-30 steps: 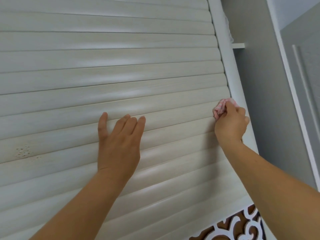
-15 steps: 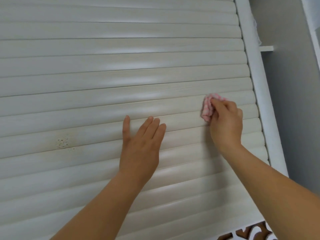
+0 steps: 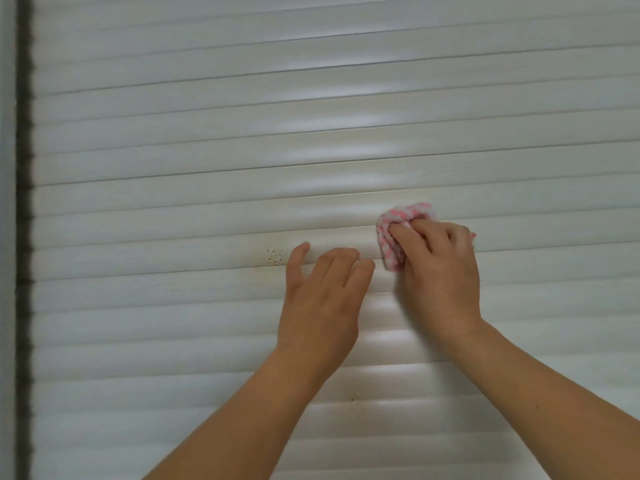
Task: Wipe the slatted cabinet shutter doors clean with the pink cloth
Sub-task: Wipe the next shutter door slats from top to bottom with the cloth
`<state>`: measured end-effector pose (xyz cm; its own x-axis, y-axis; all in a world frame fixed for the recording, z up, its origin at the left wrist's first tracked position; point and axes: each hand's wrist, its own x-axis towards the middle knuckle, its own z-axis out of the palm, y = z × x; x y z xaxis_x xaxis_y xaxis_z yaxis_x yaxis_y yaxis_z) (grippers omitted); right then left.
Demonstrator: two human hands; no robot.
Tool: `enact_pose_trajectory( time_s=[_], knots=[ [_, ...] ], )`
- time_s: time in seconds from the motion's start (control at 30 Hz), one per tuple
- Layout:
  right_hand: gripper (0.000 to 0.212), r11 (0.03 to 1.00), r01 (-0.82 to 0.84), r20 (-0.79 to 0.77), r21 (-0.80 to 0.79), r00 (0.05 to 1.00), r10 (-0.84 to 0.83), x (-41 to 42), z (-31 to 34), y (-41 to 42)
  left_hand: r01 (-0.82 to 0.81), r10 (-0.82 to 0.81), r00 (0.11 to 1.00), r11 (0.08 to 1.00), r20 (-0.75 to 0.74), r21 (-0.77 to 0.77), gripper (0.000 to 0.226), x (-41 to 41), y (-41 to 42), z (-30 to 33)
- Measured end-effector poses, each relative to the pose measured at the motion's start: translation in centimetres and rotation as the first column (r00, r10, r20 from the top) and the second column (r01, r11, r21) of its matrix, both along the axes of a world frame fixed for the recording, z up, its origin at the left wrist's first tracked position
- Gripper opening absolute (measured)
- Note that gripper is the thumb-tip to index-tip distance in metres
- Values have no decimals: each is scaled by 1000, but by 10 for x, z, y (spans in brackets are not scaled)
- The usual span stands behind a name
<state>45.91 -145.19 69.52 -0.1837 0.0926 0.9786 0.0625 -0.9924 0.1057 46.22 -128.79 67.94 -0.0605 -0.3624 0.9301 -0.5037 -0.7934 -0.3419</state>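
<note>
Since half a second ago the right hand (image 3: pixel 440 271) has carried the bunched pink-and-white checked cloth (image 3: pixel 394 233) leftward along the pale, cream-white horizontally slatted shutter door (image 3: pixel 207 150), from near the door's right frame to just right of the left hand (image 3: pixel 322 299). The view has swung left too: the right frame and grey wall are gone, and a dark vertical gap (image 3: pixel 24 202) with a pale frame strip (image 3: pixel 7 202) now shows at the far left edge.

The right hand's fingers are curled around the cloth, pressing it to a slat. The left hand lies flat on the slats, fingers nearly straight and slightly spread, holding nothing. A cluster of small brown specks (image 3: pixel 274 254) sits just left of its thumb. Bare slats stretch left to the gap, and above. No writing is visible.
</note>
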Motion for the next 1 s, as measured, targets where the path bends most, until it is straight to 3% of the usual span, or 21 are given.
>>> enact_pose_trajectory(
  time_s=[0.27,0.57,1.0],
  knots=[
    [35,992,-12,-65,-123,998,4,30,4,69,38,-39,999,981,0,-189,54,21,64,-5],
    [36,982,46,12,-182,999,-44,48,4,144,-65,12,988,935,-152,-349,60,50,134,-11],
    [37,976,-16,-60,-218,998,3,67,7,230,-27,-6,995,940,-97,-341,43,67,174,-20]
  ],
)
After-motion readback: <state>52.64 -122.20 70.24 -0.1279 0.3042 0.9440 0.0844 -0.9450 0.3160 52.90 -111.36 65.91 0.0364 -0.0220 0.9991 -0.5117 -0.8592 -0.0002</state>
